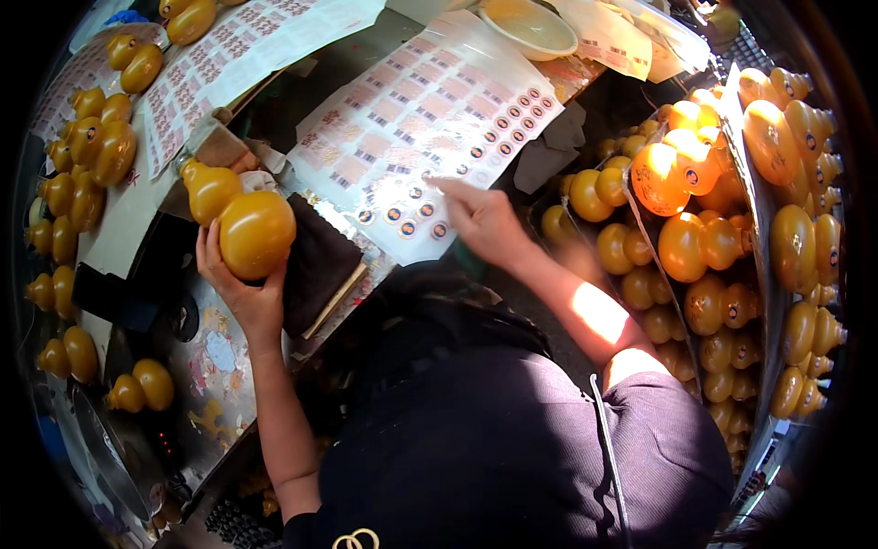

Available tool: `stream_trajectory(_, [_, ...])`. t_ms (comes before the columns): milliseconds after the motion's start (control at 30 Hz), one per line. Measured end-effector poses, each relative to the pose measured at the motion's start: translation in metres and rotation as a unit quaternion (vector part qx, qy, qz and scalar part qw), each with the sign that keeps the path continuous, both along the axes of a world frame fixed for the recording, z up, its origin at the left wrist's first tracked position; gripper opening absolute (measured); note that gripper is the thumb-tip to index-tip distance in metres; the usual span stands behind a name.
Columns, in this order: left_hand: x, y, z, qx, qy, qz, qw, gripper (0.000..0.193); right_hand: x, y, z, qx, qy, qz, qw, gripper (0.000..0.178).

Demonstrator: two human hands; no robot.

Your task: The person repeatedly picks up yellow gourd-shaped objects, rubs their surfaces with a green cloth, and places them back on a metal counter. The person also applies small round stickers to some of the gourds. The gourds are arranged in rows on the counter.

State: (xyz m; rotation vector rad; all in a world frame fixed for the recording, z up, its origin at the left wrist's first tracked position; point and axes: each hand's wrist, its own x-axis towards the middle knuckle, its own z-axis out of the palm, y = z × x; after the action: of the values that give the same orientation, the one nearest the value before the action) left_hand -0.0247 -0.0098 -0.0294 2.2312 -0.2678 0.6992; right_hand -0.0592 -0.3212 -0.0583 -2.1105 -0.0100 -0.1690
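Note:
My left hand [249, 297] is wrapped round the lower bulb of a glossy amber gourd [258, 236], its narrow stem end pointing up and left. The gourd is held above the bench, beside a dark cloth pad [320, 265]. On the bench ahead lies a sticker sheet [412, 249] printed with pinkish patches and rows of small round labels. Over its right part, my right hand [491, 224] stretches its index finger to the round labels. The other fingers are bent; whether a label clings to the fingertip is too small to tell.
More amber gourds [114, 151] line the bench's left edge. To my right, upright dividers [745, 183] separate stacked gourds [686, 247], some bearing round labels. Further printed sheets [215, 78] lie at the far left, and a pale bowl [529, 27] sits at the back.

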Motion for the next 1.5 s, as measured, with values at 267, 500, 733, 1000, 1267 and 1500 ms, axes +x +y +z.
stream_trajectory(267, [-0.003,0.000,0.004,-0.001,0.011,0.011,1.000,0.088,-0.005,-0.047,-0.004,-0.040,0.033,-0.050,0.997,0.031])
stream_trajectory(500, [-0.001,0.001,-0.003,-0.025,0.007,0.020,0.999,0.088,0.077,-0.066,0.032,-0.098,-0.016,-0.025,0.995,0.028])
stream_trajectory(733, [0.000,0.000,-0.012,-0.072,0.036,0.010,0.997,0.087,0.235,-0.097,0.013,-0.270,-0.013,0.014,0.963,0.032])
stream_trajectory(1000, [-0.003,0.003,-0.022,-0.148,0.074,0.009,0.986,0.091,0.319,-0.074,0.032,-0.468,0.068,0.093,0.876,0.041])
stream_trajectory(1267, [-0.003,0.004,-0.027,-0.140,0.072,0.019,0.987,0.092,0.342,-0.093,0.041,-0.426,0.118,0.199,0.875,0.041])
stream_trajectory(1500, [-0.002,0.015,-0.038,-0.105,0.082,-0.007,0.991,0.093,0.344,-0.129,0.013,-0.250,0.043,0.181,0.950,0.025])
